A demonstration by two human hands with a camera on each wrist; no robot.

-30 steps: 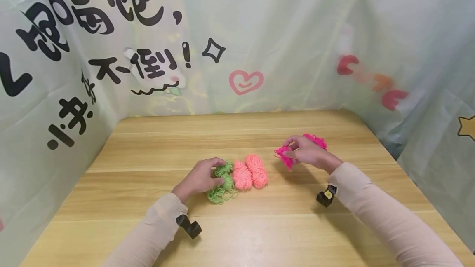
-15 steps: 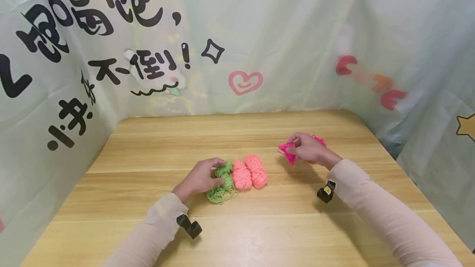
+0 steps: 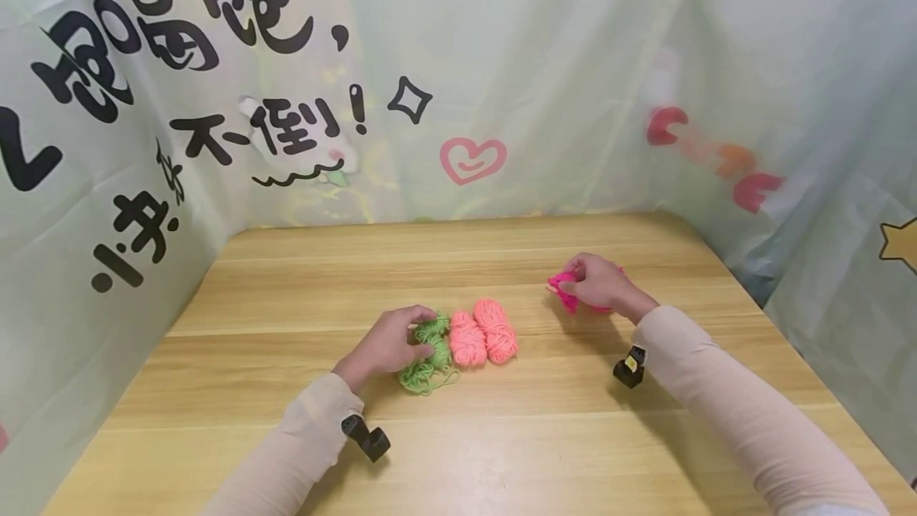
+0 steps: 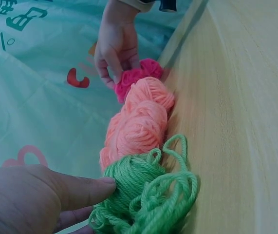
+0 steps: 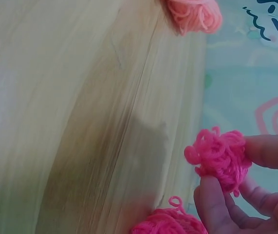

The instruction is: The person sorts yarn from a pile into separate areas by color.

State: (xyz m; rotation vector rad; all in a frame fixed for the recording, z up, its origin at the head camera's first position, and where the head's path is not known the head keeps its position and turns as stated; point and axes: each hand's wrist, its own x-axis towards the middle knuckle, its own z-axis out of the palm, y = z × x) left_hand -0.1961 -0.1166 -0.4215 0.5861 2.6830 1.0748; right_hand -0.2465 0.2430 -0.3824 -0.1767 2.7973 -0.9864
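My left hand (image 3: pixel 387 341) holds a bundle of green yarn (image 4: pixel 134 175), thumb on its near side; in the head view the hand covers part of it. Loose green strands trail toward the front. Touching its right side are two coral-pink yarn skeins (image 3: pixel 480 333), lying side by side. Farther right, my right hand (image 3: pixel 600 285) pinches a small hot-pink yarn bundle (image 5: pixel 224 158) between thumb and fingers, held above the table. A second hot-pink yarn bundle (image 5: pixel 170 222) lies below that hand, mostly hidden behind it in the head view.
The wooden tabletop (image 3: pixel 458 436) carries all the yarn. A printed pale curtain (image 3: pixel 559 102) hangs along the back and both sides. Black wrist-camera mounts stick out from both sleeves (image 3: pixel 716 365).
My right hand has moved a little right and toward the back with the hot-pink yarn bundle, now over the second one. The left hand, green yarn and coral-pink skeins stay put.
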